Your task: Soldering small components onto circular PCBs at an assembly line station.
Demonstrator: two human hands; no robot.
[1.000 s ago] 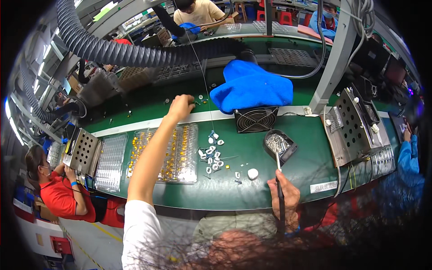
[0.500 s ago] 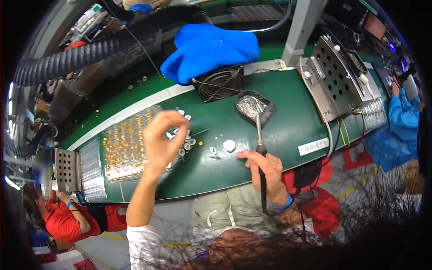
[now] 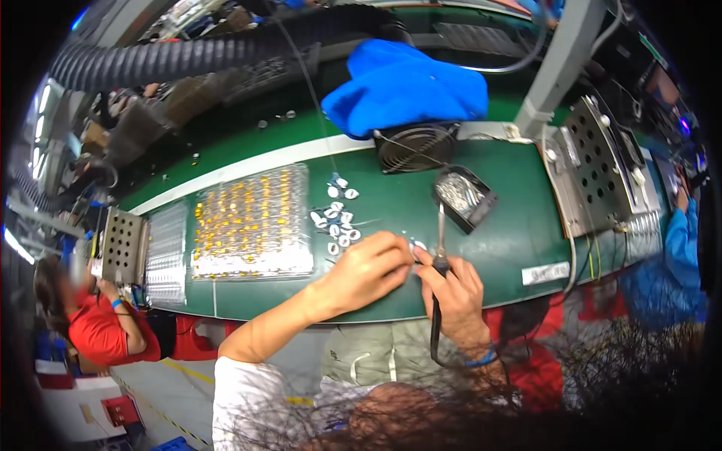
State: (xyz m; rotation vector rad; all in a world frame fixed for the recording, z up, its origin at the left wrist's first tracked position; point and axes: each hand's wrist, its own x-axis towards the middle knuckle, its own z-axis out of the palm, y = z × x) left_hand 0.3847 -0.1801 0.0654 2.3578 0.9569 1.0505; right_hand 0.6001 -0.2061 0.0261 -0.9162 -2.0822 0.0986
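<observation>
My right hand (image 3: 456, 299) is closed round a soldering iron (image 3: 440, 264), whose metal shaft points away from me toward a small black scoop-shaped tray (image 3: 483, 213) with silvery bits in it. Close beside it, my left hand (image 3: 370, 274) is pinched, its fingertips meeting the right hand's thumb and forefinger. Whatever lies in that pinch is too small and covered to make out. Just beyond the fingertips shows part of a small white round piece (image 3: 420, 244). Several small white ring-like parts (image 3: 344, 218) with dark leads lie in a cluster left of my hands.
A clear plastic tray with yellow parts (image 3: 252, 225) lies on the green bench, with more clear trays (image 3: 165, 255) beside it. Beyond stand a black fan (image 3: 416, 147) under a blue cloth (image 3: 410, 86) and a perforated metal box (image 3: 594, 169). People sit at both sides.
My left hand has moved right, from above the white parts to my right hand, and its fingers meet there. The view has shifted; the iron is still in my right hand.
</observation>
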